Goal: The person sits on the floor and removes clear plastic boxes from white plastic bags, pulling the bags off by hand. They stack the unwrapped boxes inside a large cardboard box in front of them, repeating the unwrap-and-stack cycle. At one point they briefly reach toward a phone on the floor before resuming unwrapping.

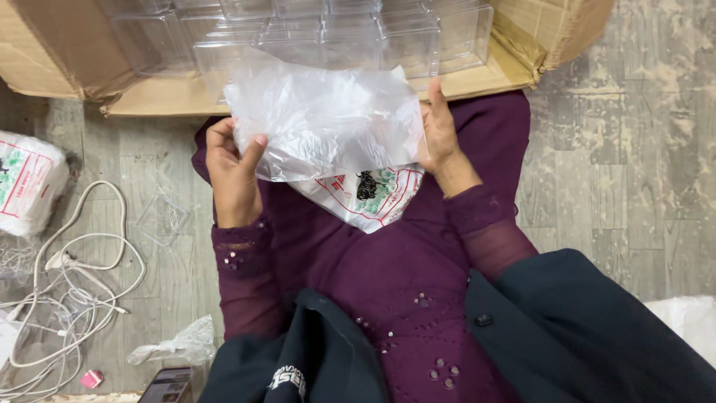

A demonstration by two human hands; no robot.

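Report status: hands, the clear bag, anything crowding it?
Left hand and right hand pinch the clear plastic bag at its sides. Printed white bag lies beneath on the lap. Open carton close ahead.

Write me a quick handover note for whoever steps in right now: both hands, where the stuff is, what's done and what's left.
Left hand: grips the left edge of the clear plastic bag, held up over the lap.
Right hand: holds the bag's right edge.
Under the bag, on the lap: a white printed packet.
Ahead: an open cardboard box filled with clear plastic containers.
On the floor at the left: one loose clear container, white cables, another printed packet.
Done: bag is in hand. Left: whether anything is inside the bag cannot be told.
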